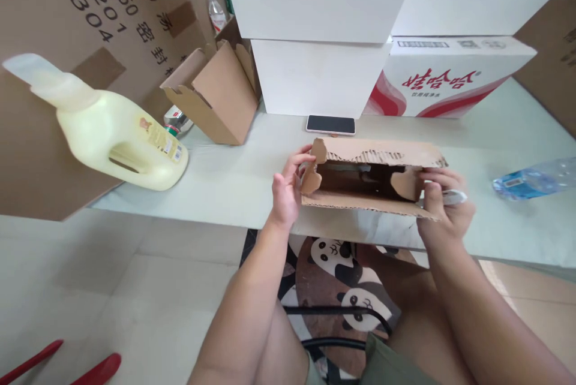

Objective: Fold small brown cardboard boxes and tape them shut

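Observation:
A small brown cardboard box [373, 204] is held at the table's front edge, its opening facing me. Its top edge is ragged with torn corrugation, and short flaps stick out at both ends of the opening. My left hand [288, 193] grips the box's left end, fingers behind the flap and thumb raised. At the other end, my right hand [447, 205] clasps the side near the right flap. A white object [454, 196] pokes out by the right hand's fingers; its kind is unclear. The dark inside of the box is only partly visible.
Behind the box lies a phone [330, 125]. A yellow jug [121, 136] and another open cardboard box [220, 94] are to the left. White cartons [319, 76] stand at the back. A plastic bottle [533, 180] lies on the right.

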Demonstrator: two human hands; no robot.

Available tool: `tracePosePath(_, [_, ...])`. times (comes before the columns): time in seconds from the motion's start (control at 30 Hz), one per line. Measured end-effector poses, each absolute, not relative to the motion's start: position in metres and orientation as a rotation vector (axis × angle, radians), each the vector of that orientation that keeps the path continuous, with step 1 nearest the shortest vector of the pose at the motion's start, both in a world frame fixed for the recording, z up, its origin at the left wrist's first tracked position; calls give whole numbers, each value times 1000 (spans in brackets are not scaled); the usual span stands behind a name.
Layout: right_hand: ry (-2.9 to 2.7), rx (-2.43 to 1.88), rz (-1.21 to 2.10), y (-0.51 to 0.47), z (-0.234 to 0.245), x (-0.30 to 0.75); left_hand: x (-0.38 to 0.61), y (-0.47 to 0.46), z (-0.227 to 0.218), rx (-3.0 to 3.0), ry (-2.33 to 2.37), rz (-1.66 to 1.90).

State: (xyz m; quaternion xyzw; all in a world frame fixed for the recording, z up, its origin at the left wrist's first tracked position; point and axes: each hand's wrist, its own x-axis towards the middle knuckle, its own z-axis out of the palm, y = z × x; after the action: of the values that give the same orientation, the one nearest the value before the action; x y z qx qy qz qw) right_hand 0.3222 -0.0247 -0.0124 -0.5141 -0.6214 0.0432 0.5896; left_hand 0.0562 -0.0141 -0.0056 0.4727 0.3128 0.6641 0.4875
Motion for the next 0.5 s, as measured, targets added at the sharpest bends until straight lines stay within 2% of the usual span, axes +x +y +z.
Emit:
tracePosePath(0.13, [-1513, -1209, 102, -20, -14, 329, 55, -14, -2, 1226, 800, 1541])
tracePosePath(0.3, [-1875, -987, -51, -8, 5, 341, 54, -13, -6, 1229, 706, 1491])
tracePosePath(0.5, [-1959, -1011, 118, 4, 23, 344, 46, -12, -6, 1312, 728, 1432])
